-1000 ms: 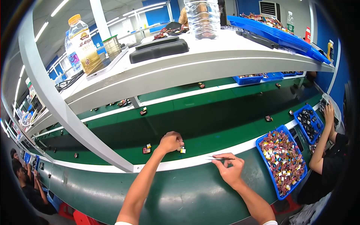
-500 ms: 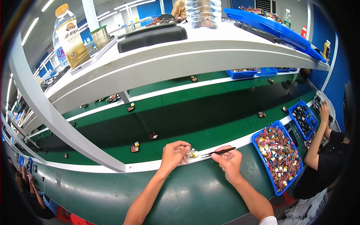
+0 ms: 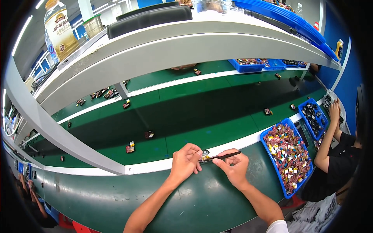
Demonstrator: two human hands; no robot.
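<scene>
My left hand (image 3: 185, 163) is closed in a pinch on a small electronic part (image 3: 204, 154) with yellow, white and dark bits; the fingers hide much of it. My right hand (image 3: 235, 170) grips black tweezers (image 3: 230, 154) between thumb and fingers, like a pen. The tweezers point left, and their tips reach the small part, though whether they grasp anything there is too small to tell. Both hands are above the near green worktop (image 3: 128, 194), close to its white edge strip.
Right of my hands stands a blue tray (image 3: 289, 191) heaped with small wired parts; another blue tray (image 3: 325, 123) holds black pieces. A co-worker's arm (image 3: 330, 136) is beyond. Scattered assemblies (image 3: 130, 147) lie on the green conveyor belt (image 3: 186, 112). A white shelf (image 3: 186, 50) spans overhead.
The tweezers have moved left, their tips now at the small part instead of just beside it. Assemblies on the belt appear farther left, and the view has shifted slightly.
</scene>
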